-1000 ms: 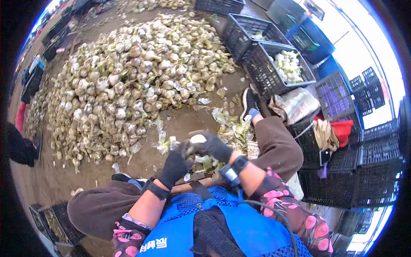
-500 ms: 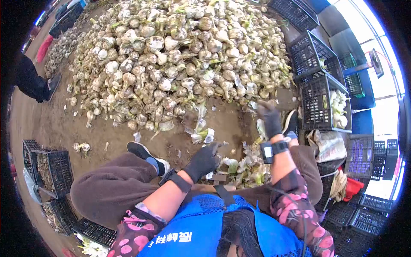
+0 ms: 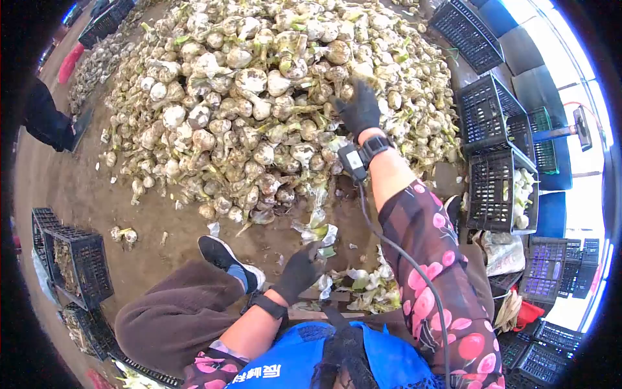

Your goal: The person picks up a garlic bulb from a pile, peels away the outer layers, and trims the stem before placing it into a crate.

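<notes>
A large heap of garlic bulbs (image 3: 253, 84) with stems and dirty skins lies on the ground ahead. My right hand (image 3: 359, 110), in a dark glove, reaches over the heap's right side with its fingers spread. Nothing shows in its grasp. My left hand (image 3: 298, 272), gloved too, is low near my lap with its fingers curled; what they hold, if anything, I cannot make out. Between my legs, peeled skins and leaf scraps (image 3: 376, 288) lie to the right of the left hand. More scraps (image 3: 317, 230) lie just ahead of it.
Black plastic crates stand at right; one crate (image 3: 489, 191) holds pale garlic. More crates (image 3: 78, 262) are at left. A white sack (image 3: 502, 253) lies by my right knee. A cable (image 3: 402, 249) runs along my right arm. Another person's dark-clothed leg (image 3: 48, 120) is at far left.
My right hand has moved from beside my right foot forward and left onto the garlic heap, its fingers now spread. My left hand has shifted slightly down and left. The view has tilted a little.
</notes>
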Motion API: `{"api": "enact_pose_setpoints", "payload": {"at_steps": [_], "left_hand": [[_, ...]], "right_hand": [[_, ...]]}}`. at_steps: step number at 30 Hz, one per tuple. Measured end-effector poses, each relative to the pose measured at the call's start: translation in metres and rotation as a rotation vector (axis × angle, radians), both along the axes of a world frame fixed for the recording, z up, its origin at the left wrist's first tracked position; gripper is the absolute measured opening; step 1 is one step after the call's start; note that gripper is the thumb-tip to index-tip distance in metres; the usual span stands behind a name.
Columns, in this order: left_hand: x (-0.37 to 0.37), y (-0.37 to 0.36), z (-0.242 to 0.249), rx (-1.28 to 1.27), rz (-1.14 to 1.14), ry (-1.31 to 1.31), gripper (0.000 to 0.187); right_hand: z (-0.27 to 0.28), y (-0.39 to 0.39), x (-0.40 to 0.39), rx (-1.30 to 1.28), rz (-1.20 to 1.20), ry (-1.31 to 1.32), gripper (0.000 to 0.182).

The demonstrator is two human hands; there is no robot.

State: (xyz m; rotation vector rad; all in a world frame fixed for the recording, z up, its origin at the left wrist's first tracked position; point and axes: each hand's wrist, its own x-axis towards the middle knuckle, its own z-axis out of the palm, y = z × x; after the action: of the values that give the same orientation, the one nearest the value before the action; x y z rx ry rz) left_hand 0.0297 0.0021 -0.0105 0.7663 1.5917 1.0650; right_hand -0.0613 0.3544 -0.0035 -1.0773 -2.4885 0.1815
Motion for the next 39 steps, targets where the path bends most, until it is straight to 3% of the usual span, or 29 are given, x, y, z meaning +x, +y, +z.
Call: {"api": "enact_pose_setpoints", "payload": {"at_steps": [2, 3, 4, 5, 6, 7, 8, 11, 12, 13, 15, 17, 21, 23, 26, 27, 31, 33, 34, 35, 37, 39], "left_hand": [[-0.004, 0.004, 0.003, 0.015, -0.018, 0.033, 0.041], [-0.002, 0.007, 0.005, 0.045, 0.113, -0.165, 0.040], [-0.001, 0.009, 0.007, 0.081, 0.242, -0.367, 0.040], [-0.006, 0.010, 0.012, 0.097, 0.244, -0.365, 0.040], [-0.013, 0.012, 0.020, 0.195, 0.281, -0.003, 0.038], [-0.017, 0.013, 0.025, 0.276, 0.313, 0.357, 0.037], [-0.019, 0.016, 0.022, 0.123, 0.396, -0.176, 0.034], [-0.026, 0.013, 0.061, 0.117, 0.481, -0.421, 0.032], [-0.028, 0.012, 0.062, 0.110, 0.483, -0.417, 0.032], [-0.029, 0.012, 0.060, 0.066, 0.402, -0.441, 0.036], [-0.022, 0.007, 0.054, 0.023, 0.315, -0.460, 0.039], [-0.015, 0.008, 0.041, 0.259, 0.373, -0.641, 0.045], [-0.013, 0.009, 0.041, 0.292, 0.375, -0.641, 0.052], [-0.008, 0.009, 0.040, 0.344, 0.375, -0.534, 0.046], [-0.004, 0.016, 0.052, 0.251, 0.407, -0.234, 0.031], [-0.002, 0.016, 0.053, 0.251, 0.398, -0.237, 0.031], [-0.006, 0.013, 0.059, 0.229, 0.379, -0.397, 0.023], [-0.006, 0.011, 0.072, 0.232, 0.250, -0.077, 0.024], [-0.004, 0.008, 0.078, 0.374, 0.252, 0.061, 0.023], [-0.003, 0.008, 0.078, 0.379, 0.248, 0.059, 0.023], [-0.005, 0.006, 0.076, 0.367, 0.237, -0.306, 0.022], [-0.007, 0.002, 0.072, 0.436, 0.172, -0.294, 0.020]], "right_hand": [[0.015, 0.013, 0.005, -0.239, 0.095, 0.161, 0.064], [0.033, 0.002, 0.018, -0.420, 0.077, 0.275, 0.065], [0.036, -0.006, 0.032, -0.362, 0.125, 0.397, 0.066], [0.036, -0.022, 0.049, -0.283, 0.135, 0.396, 0.066], [0.044, -0.043, 0.068, -0.595, 0.121, 0.443, 0.066], [0.027, -0.053, 0.088, -0.526, 0.253, 0.482, 0.067], [0.044, -0.083, 0.106, -0.659, 0.274, 0.456, 0.072], [0.045, -0.140, 0.152, -0.622, 0.430, 0.394, 0.074], [0.055, -0.165, 0.158, -0.751, 0.377, 0.458, 0.072], [0.056, -0.173, 0.161, -0.755, 0.377, 0.461, 0.072], [0.060, -0.185, 0.166, -0.480, 0.309, 0.230, 0.070], [0.047, -0.189, 0.170, -0.525, 0.280, 0.265, 0.070], [0.038, -0.200, 0.177, -0.602, 0.205, 0.307, 0.071], [0.047, -0.213, 0.188, -0.554, 0.242, 0.378, 0.073], [0.075, -0.226, 0.199, -0.269, 0.346, 0.248, 0.070], [0.080, -0.228, 0.204, -0.127, 0.440, 0.213, 0.069], [0.105, -0.247, 0.211, -0.030, 0.575, 0.153, 0.066], [0.104, -0.249, 0.212, -0.033, 0.551, 0.186, 0.066], [0.104, -0.250, 0.214, -0.086, 0.526, 0.217, 0.067], [0.106, -0.251, 0.215, -0.137, 0.501, 0.246, 0.068], [0.116, -0.254, 0.218, -0.156, 0.487, 0.248, 0.064], [0.121, -0.256, 0.220, -0.175, 0.469, 0.253, 0.061]]}}
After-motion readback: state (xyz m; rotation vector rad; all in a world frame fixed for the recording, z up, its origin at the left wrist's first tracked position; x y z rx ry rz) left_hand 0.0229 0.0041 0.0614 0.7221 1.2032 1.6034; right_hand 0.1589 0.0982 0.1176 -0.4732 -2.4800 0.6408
